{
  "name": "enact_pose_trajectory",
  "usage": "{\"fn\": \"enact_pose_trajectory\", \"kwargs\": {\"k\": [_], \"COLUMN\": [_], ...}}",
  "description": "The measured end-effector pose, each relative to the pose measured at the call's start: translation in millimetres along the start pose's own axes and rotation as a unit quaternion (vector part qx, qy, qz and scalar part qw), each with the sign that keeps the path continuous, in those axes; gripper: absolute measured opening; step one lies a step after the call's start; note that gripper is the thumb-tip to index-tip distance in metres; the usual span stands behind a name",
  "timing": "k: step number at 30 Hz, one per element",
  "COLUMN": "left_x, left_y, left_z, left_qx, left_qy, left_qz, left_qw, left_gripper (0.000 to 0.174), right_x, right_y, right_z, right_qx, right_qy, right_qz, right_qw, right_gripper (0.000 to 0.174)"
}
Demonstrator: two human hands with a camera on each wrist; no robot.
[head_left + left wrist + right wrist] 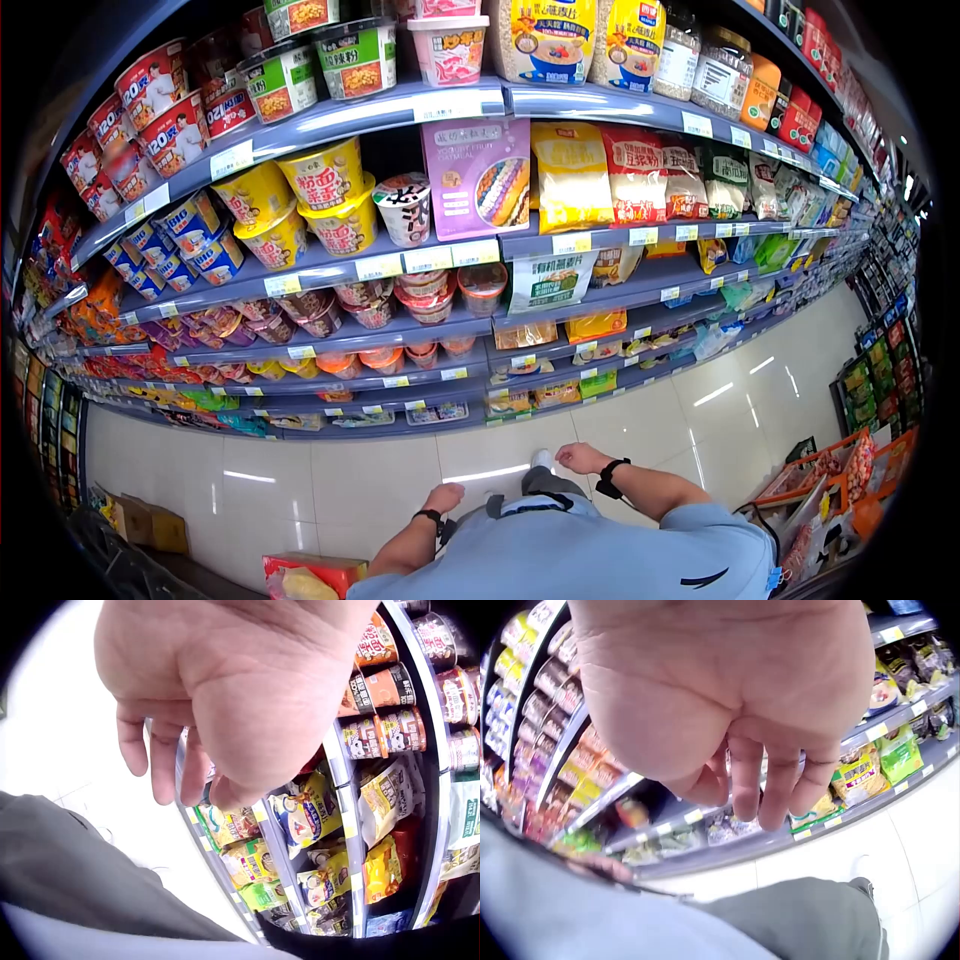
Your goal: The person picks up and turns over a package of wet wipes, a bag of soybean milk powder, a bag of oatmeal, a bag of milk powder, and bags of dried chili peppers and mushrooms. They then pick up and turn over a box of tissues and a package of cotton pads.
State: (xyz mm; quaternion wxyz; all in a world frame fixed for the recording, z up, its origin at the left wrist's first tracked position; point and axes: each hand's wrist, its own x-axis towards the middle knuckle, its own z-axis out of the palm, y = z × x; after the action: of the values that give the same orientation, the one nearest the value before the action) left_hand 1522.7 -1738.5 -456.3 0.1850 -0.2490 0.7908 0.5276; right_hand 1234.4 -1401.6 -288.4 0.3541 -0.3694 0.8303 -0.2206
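Both hands hang low in front of the person's body, away from the shelves. The left hand (444,497) holds nothing; in the left wrist view its palm (225,690) faces the camera with the fingers loosely bent. The right hand (583,458) is likewise bare of any object, its fingers (746,776) hanging loosely curled in the right wrist view. Ahead stands a shelf unit with a purple oatmeal box (478,180), yellow noodle cups (338,222), a white-and-black cup (404,210) and a yellow bag (572,178) on one level.
More noodle tubs (357,60) and oat bags (545,40) line the upper shelf. Pale tiled floor (380,470) lies below. A red box (315,572) is at lower left, a brown carton (150,525) farther left. Orange crates (800,480) stand at right.
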Motion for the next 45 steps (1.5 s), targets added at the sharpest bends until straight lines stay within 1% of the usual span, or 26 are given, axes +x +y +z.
{"fn": "enact_pose_trajectory", "kwargs": {"k": [2,3,5,7,8,9,13,15,17,18,20,22,24,26,28,29,31,33,34,36,37,39,41,43,44,45], "left_x": [0.3,1.2,-25.0,-38.1,-46.9,-53.2,-48.8,-43.9,-34.3,-52.8,-34.8,-29.1,-63.3,-108.8,-122.9,-136.8,-154.2,-159.4,-155.4,-147.3,-145.2,-144.2,-133.2,-126.8,-122.4,-120.0], "left_y": [-40.8,-53.9,-37.8,-41.6,-40.1,-37.5,-56.1,-42.5,-33.5,43.4,98.3,203.6,347.4,475.4,536.8,565.1,598.2,611.8,619.3,633.5,643.1,663.6,676.9,692.5,701.8,710.1], "left_z": [13.7,18.4,18.2,18.2,19.0,19.7,26.6,23.8,25.6,9.7,9.5,4.3,-3.6,-3.0,38.3,59.9,112.6,161.7,172.4,192.7,197.7,204.1,228.1,249.0,251.5,254.1], "left_qx": [0.006,0.007,-0.065,-0.088,-0.102,-0.117,-0.116,-0.102,-0.135,-0.253,-0.216,-0.085,-0.027,-0.027,-0.036,-0.064,-0.088,-0.156,-0.15,-0.132,-0.129,-0.098,-0.091,-0.093,-0.093,-0.087], "left_qy": [-0.003,0.003,0.019,-0.008,-0.002,0.003,0.001,-0.011,-0.026,-0.039,-0.117,-0.212,-0.287,-0.391,-0.461,-0.465,-0.468,-0.503,-0.503,-0.574,-0.571,-0.651,-0.652,-0.588,-0.579,-0.555], "left_qz": [0.016,0.032,-0.066,-0.094,-0.103,-0.113,-0.114,-0.123,-0.087,-0.182,-0.041,0.169,0.225,0.315,0.355,0.359,0.368,0.189,0.192,0.104,0.102,0.114,0.117,0.292,0.292,0.337], "left_qw": [1.0,0.999,0.996,0.992,0.989,0.987,0.987,0.987,0.987,0.95,0.968,0.959,0.931,0.864,0.812,0.807,0.799,0.829,0.829,0.802,0.804,0.744,0.744,0.749,0.756,0.756], "left_gripper": [0.03,0.029,0.027,0.029,0.03,0.03,0.029,0.026,0.026,0.027,0.025,0.027,0.028,0.028,0.035,0.04,0.047,0.049,0.049,0.043,0.043,0.039,0.03,0.017,0.017,0.015], "right_x": [5.5,4.6,0.5,-10.7,-15.9,-18.9,-35.7,-43.9,-45.4,-46.3,-47.1,-45.4,-41.4,-37.9,-35.4,-35.3,-35.8,-39.3,-44.0,-61.7,-72.3,-89.2,-95.1,-95.8,-94.7,-90.9], "right_y": [12.9,16.4,23.2,36.2,45.3,53.3,51.6,45.1,39.5,40.7,38.4,33.7,51.2,69.4,84.1,89.3,99.0,105.6,105.1,103.4,103.9,113.8,138.6,160.7,170.0,177.9], "right_z": [-5.9,-8.9,-14.5,-23.5,-28.3,-30.4,-54.2,-65.3,-79.9,-86.5,-105.5,-131.4,-149.3,-164.5,-176.5,-179.8,-185.7,-197.7,-203.5,-215.0,-222.1,-235.7,-243.3,-252.4,-258.2,-263.4], "right_qx": [0.141,0.14,0.259,0.221,0.088,-0.049,-0.104,-0.11,-0.115,-0.107,-0.099,-0.115,-0.113,-0.123,-0.142,-0.147,-0.143,-0.143,-0.124,-0.088,-0.086,-0.035,-0.024,-0.035,-0.045,-0.047], "right_qy": [0.087,0.09,0.175,0.149,0.098,0.045,-0.061,-0.063,-0.065,-0.068,-0.056,0.015,0.065,0.073,0.077,0.073,0.082,0.092,0.091,0.099,0.1,0.09,0.078,0.056,0.047,0.042], "right_qz": [0.084,0.084,0.172,0.175,0.12,0.063,0.049,0.042,0.036,0.028,0.016,0.039,0.042,0.067,0.08,0.092,0.076,0.057,0.054,0.036,0.032,-0.009,-0.021,-0.009,-0.005,-0.014], "right_qw": [0.983,0.983,0.934,0.948,0.984,0.996,0.991,0.991,0.991,0.992,0.993,0.992,0.991,0.987,0.984,0.982,0.983,0.984,0.987,0.991,0.991,0.995,0.996,0.998,0.998,0.998], "right_gripper": [0.024,0.024,0.022,0.023,0.024,0.025,0.03,0.03,0.031,0.03,0.029,0.027,0.027,0.03,0.032,0.032,0.032,0.033,0.031,0.027,0.027,0.024,0.023,0.024,0.029,0.029]}}
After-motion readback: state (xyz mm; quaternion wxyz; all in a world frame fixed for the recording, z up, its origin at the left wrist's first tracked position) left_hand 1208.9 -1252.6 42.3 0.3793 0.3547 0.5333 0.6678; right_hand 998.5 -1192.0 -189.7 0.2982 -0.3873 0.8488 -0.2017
